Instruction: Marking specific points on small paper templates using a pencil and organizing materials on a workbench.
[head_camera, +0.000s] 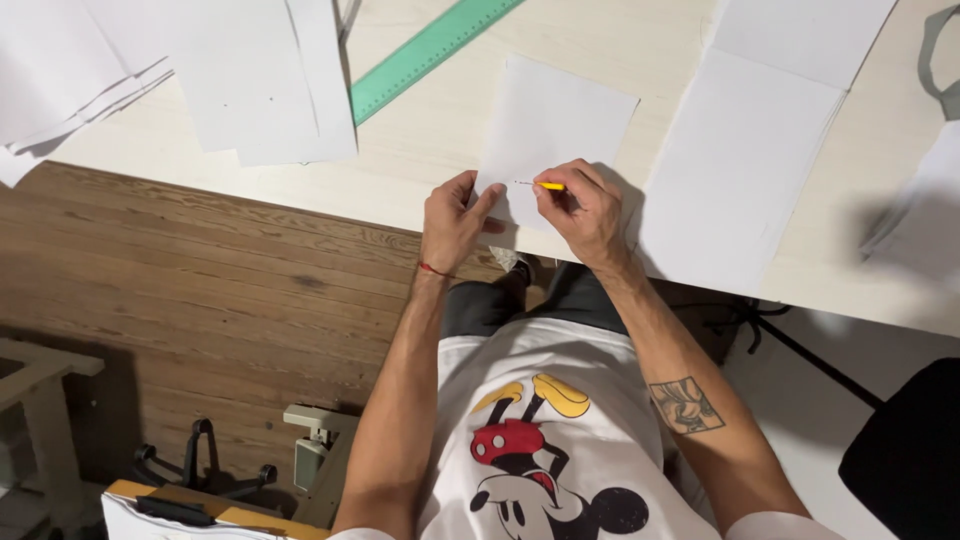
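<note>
A small white sheet of paper (553, 125) is laid near the front edge of the pale table (440, 130), directly ahead of the person, where it can be reached by both hands. Its lower left corner is pinned flat by the fingers of the left hand (452, 222), seemingly so that it is kept from sliding. A thin yellow-handled pointed tool (545, 186) is pinched between the closed fingers of the right hand (585, 213), its tip set on the sheet's lower part. Larger white sheets (735, 165) are spread just to the right, a stack of white papers (240, 75) to the left, and a green ruler (425, 52) beyond; bare tabletop is left between them, while the table's edge lies under both wrists
</note>
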